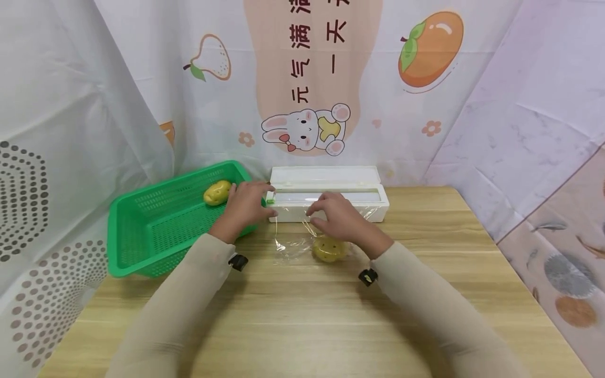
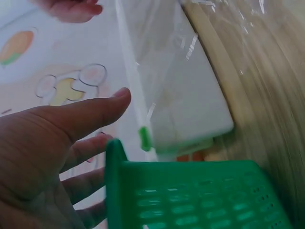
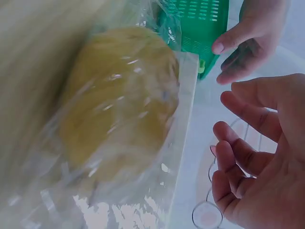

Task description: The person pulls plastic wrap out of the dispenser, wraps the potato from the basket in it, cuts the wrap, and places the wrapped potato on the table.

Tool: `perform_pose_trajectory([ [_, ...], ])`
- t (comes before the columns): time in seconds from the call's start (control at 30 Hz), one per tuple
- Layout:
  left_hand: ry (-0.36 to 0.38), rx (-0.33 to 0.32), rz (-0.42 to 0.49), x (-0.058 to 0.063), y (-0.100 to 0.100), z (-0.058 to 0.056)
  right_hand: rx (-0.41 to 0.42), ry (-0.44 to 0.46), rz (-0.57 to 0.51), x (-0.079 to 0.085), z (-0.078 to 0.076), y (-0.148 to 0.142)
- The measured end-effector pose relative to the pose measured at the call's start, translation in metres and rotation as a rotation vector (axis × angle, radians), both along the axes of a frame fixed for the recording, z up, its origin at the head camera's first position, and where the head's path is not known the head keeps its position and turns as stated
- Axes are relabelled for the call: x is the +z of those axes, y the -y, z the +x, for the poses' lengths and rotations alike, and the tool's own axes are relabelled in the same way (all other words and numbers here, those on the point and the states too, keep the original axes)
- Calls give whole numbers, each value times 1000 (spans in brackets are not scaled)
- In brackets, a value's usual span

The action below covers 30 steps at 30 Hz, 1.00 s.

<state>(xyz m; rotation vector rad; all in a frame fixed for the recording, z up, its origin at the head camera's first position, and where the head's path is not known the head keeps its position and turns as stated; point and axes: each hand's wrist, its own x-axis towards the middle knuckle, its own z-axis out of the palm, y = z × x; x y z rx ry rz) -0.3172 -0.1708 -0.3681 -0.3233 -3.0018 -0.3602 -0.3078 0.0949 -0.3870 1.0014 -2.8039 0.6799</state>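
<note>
My left hand (image 1: 247,203) hovers at the left end of a white cling film dispenser box (image 1: 326,174), thumb and fingers spread with nothing between them. Close to those fingertips is the box's small green slider (image 1: 270,198). Clear cling film (image 1: 293,247) runs from the box down over its front onto the table. A yellow potato (image 1: 328,249) lies in front of the box, covered by film in the right wrist view. Over the film and just behind this potato, my right hand (image 1: 337,214) hangs with loosely bent fingers, holding nothing.
A green plastic basket (image 1: 113,236) stands at the left, its near right corner beside my left hand. Another potato (image 1: 217,193) sits inside it. The dispenser's lid is raised against a printed curtain (image 1: 212,115) behind the wooden table (image 1: 302,320).
</note>
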Motion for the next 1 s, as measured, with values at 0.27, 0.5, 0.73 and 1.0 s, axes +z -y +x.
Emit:
perform_pose_trajectory([
  [0.27,90,130,-50,-8,4,-13,-24,33,34,8,-22,47],
  [0.5,104,150,-40,-14,5,-15,-151,40,35,6,-36,79],
  [0.73,51,154,-24,-24,7,-17,-297,41,3,0,-42,105],
  [1.0,58,157,18,-22,7,-15,-356,78,-15,-4,-46,115],
])
